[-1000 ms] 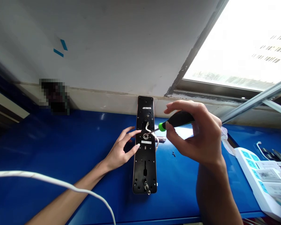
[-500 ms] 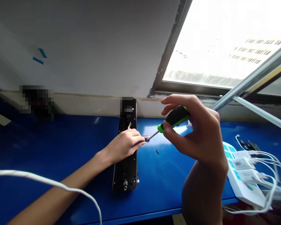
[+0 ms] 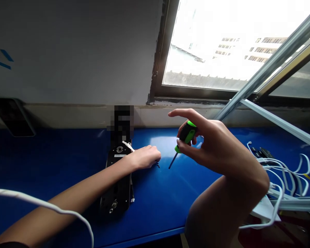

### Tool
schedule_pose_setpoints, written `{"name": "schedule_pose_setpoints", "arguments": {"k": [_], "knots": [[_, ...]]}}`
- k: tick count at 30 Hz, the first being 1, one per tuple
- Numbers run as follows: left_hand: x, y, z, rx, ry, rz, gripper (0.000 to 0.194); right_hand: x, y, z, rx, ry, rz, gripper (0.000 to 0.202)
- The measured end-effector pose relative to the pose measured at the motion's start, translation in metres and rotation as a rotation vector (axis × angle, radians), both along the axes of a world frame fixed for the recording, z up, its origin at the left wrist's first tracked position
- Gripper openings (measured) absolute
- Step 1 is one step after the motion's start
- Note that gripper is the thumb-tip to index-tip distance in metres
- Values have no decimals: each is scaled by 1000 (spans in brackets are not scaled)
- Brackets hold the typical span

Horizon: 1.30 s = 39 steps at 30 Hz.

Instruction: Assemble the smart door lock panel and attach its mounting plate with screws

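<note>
My right hand (image 3: 196, 137) holds a green and black screwdriver (image 3: 188, 135), its shaft slanting down toward the blue table (image 3: 165, 196). The tip hangs to the right of several tiny dark screws (image 3: 158, 165). Beside those screws, my left hand (image 3: 147, 156) is closed with its fingers curled under; whatever they hold, if anything, is hidden. My left forearm crosses a long black device (image 3: 119, 193) with a round metal connector (image 3: 113, 205) near its front end. A short white cable (image 3: 128, 146) lies on the device behind my wrist.
On the right, white cables (image 3: 284, 172) tangle above a partly hidden white power strip (image 3: 265, 208). A metal bar (image 3: 268, 62) slants across the window. A dark phone-like object (image 3: 14, 117) leans on the wall at left. Another white cable (image 3: 41, 203) loops over my left forearm.
The view has shifted right. My left hand has left the device for the table beside the screws. The screwdriver has come away from my left hand and now points more steeply down.
</note>
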State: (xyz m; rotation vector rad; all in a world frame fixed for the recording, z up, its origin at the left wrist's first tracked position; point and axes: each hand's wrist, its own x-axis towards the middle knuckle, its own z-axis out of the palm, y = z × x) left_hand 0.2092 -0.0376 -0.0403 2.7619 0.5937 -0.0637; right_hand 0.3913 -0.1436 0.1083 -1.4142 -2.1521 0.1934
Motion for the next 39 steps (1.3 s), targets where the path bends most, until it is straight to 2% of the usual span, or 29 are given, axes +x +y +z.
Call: {"name": "schedule_pose_setpoints", "arguments": {"k": [7,14,23,26,29,32,36,39], "knots": [[-2,-2,0,-41,-5,47,19,11,0,-2,36,51,39,65],[0,-6,-1,10,17,101,19,10,-2,-2,24,54,64,61],[7,-10,8,34,86,80,20,9,1,-2,-44,53,60,64],[3,-11,11,47,89,84,23,6,5,-3,-59,67,68,64],[-12,-9,23,51,24,60,19,2,11,-5,-55,100,85,63],[-42,-1,42,15,-134,80,14,-6,18,-6,-26,169,123,58],[-93,15,63,-112,-268,250,19,-22,28,-9,64,268,150,51],[-123,25,66,-151,-259,311,23,-40,37,-14,164,335,136,49]]}}
